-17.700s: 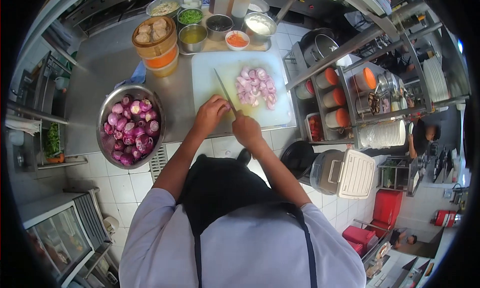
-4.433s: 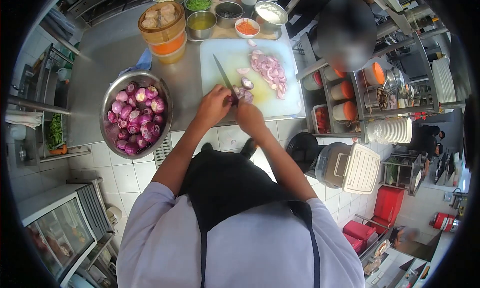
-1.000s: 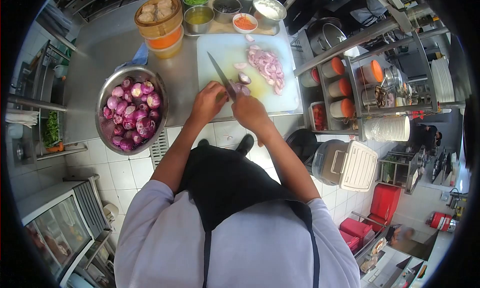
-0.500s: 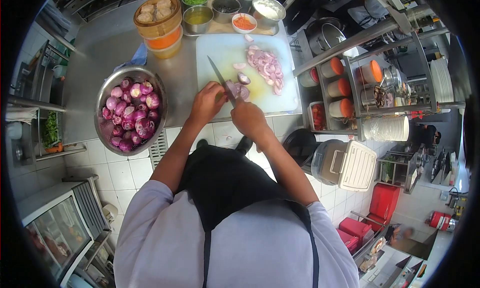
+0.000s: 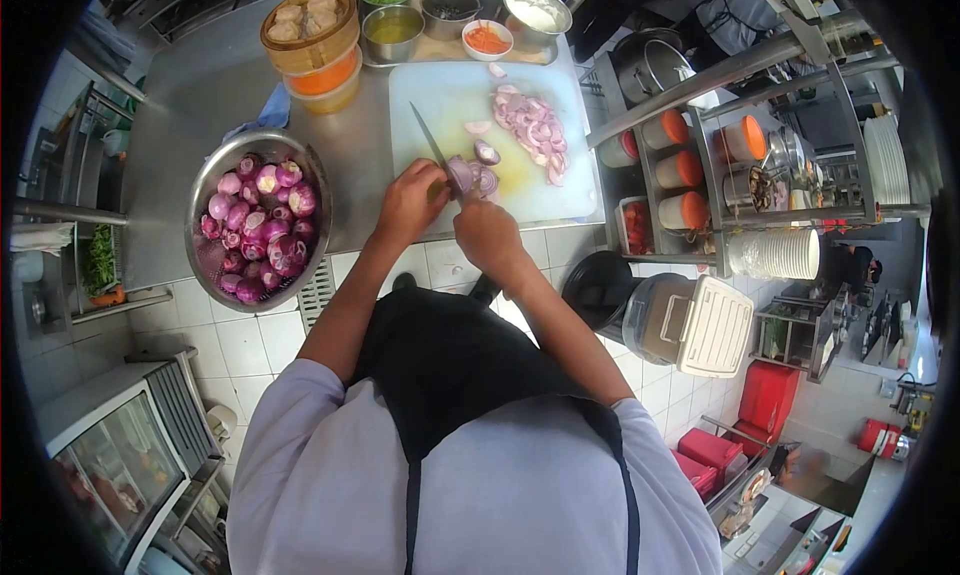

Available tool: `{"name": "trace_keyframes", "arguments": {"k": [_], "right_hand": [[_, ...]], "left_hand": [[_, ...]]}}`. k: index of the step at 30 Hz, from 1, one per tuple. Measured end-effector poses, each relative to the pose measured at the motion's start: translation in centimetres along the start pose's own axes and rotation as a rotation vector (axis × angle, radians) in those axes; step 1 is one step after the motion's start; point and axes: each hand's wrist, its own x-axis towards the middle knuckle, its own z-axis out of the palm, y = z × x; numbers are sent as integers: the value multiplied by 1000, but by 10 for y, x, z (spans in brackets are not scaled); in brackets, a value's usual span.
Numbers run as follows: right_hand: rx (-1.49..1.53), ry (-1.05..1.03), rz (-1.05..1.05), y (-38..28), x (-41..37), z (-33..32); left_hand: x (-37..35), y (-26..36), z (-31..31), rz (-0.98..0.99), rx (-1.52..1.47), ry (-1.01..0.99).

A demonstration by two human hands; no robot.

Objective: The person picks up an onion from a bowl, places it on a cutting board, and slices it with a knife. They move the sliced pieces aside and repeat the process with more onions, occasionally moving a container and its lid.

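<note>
My right hand is wrapped round the handle of a kitchen knife, its blade pointing away and to the left. Under my left hand, curled fingers hold a partly sliced red onion against the blade. Fresh slices lie just right of the blade. An onion piece rests a little farther up the white cutting board. Toward the board's right side is a pile of sliced onion. Left of the board, a steel colander holds several peeled red onions.
A bamboo steamer with dumplings stands on stacked tubs at the back left. Behind the board are bowls of oil, shredded carrot and white powder. A metal rack with orange-lidded jars is to the right.
My view has shifted slightly. The knife blade has moved a little toward me and left, and my right hand has come slightly nearer my body. My left hand stays on the onion.
</note>
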Motion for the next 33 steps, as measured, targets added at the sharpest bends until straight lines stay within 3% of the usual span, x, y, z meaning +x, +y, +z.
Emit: {"name": "trace_keyframes", "arguments": {"k": [3,8,14,20,23,26,29,33], "right_hand": [[-18,115,-27,5,3,17],[-8,127,-37,8,10,37],[131,178,-12,14,7,20],[50,313,-48,25,2,15],[119,346,7,22,-8,4],[220,319,9,26,-18,7],[286,229,-6,28,-26,6],[306,97,-71,38,-25,14]], "left_hand": [[1,2,-2,7,-8,6],[-1,-1,1,-12,-2,-2],[-6,6,6,-28,147,-13],[4,20,10,-45,204,165],[17,36,3,98,258,232],[54,55,1,285,263,92],[94,48,19,248,350,-307],[123,17,50,253,470,-552]]}}
